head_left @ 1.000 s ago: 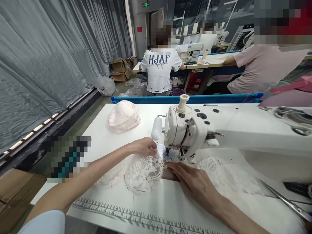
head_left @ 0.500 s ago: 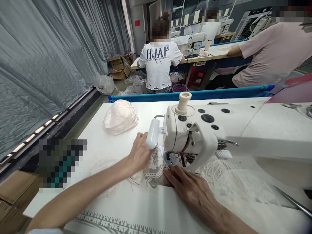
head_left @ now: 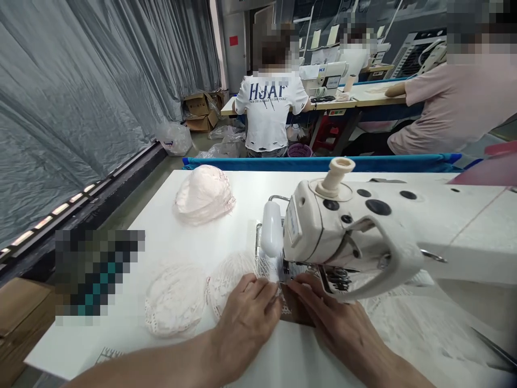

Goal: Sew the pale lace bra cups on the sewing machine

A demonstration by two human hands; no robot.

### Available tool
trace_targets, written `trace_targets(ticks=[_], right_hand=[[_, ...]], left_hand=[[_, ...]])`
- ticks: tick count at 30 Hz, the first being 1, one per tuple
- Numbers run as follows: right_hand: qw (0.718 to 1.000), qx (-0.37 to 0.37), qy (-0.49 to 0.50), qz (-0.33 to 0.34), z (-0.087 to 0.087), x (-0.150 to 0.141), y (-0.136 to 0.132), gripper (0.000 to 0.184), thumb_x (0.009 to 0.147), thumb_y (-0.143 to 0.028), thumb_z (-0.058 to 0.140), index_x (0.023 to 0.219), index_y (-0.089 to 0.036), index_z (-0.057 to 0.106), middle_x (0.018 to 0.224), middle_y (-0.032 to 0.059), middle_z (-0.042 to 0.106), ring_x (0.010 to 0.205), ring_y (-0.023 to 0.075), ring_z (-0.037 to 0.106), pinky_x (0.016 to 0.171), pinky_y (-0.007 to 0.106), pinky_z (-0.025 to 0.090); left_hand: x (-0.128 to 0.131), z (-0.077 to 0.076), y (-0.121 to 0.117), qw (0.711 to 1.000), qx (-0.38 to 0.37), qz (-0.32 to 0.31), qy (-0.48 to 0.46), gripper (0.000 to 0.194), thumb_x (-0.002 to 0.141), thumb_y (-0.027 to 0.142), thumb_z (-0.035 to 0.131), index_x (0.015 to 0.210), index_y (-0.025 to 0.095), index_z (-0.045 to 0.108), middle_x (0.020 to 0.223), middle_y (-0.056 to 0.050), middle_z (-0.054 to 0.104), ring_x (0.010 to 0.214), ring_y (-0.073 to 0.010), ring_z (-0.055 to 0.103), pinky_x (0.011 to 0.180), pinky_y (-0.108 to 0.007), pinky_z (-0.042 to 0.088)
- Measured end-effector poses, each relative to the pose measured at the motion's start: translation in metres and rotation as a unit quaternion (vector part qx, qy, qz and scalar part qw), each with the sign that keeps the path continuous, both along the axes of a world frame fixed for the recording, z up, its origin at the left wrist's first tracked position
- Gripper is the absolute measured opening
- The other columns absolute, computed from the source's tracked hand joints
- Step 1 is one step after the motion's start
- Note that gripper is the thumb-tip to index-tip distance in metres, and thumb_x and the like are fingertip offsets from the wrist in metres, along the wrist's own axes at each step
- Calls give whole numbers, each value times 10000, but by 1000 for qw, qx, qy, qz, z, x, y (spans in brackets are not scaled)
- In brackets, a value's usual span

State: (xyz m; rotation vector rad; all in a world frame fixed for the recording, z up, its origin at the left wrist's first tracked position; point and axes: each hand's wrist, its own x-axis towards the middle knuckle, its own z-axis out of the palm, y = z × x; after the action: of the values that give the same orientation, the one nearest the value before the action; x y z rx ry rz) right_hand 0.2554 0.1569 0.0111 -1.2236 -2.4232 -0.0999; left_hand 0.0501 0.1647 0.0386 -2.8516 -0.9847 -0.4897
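White lace fabric [head_left: 232,269] lies at the needle area of a white sewing machine [head_left: 343,215]. On its near left part, my left hand [head_left: 248,315] has its fingers curled and pressed together. To the right, my right hand [head_left: 339,318] grips the lace edge close to the presser foot, thumb and fingers drawn together. Between and below the hands shows a brown flat patch [head_left: 297,306]. The fingertips and the needle are partly hidden by the machine head. Left of my left hand rests another round lace piece [head_left: 175,296].
A pale stitched cup pile [head_left: 204,194] sits at the table's back left. A white lamp [head_left: 272,229] hangs beside the machine head. More sheer lace [head_left: 428,323] and scissors [head_left: 495,345] lie at the right. A person in a white shirt [head_left: 266,110] sits ahead.
My left hand has moved toward me from beside the lamp onto the lace, now close to my right hand. The view has shifted, and the round lace pieces at left are less covered.
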Motion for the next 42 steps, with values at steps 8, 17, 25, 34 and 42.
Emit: trace_targets(ticks=[8,17,25,34,42], right_hand=[[1000,-4,-20,-23,-12,-11,12,555,834,-100,393,1371,-242,363,952,111,682,655,178,641,604,289,515],[993,-113,5,-34,-3,-7,9,462,879,-153,418,1334,-234,430,920,102,687,648,157,632,603,256,492],[996,-79,10,49,7,4,-9,477,855,-68,337,1284,-224,477,819,59,685,616,127,611,523,196,447],[997,-35,15,61,13,-3,-8,387,876,-61,305,1113,-179,588,794,48,660,567,123,579,454,211,394],[1000,-2,-15,16,6,-4,-6,396,808,-32,332,1069,-140,609,819,85,685,554,143,596,443,225,401]], left_hand=[[-1,-4,0,1000,13,-7,-15,131,842,28,474,833,116,571,844,-47,596,831,-160,568,789,-331,423],[-6,2,4,999,-32,-17,6,205,871,19,404,964,124,553,975,-61,603,946,-169,556,864,-365,385],[-3,-2,11,1000,-31,3,1,237,879,39,429,1085,129,503,1070,-80,587,998,-167,539,866,-360,374],[0,-2,15,999,-52,4,8,238,900,53,399,1089,151,507,1039,-59,588,1012,-156,524,886,-352,340],[2,0,36,996,-82,-20,-10,207,895,57,360,990,156,515,912,-31,558,767,-114,520,868,-361,341]])
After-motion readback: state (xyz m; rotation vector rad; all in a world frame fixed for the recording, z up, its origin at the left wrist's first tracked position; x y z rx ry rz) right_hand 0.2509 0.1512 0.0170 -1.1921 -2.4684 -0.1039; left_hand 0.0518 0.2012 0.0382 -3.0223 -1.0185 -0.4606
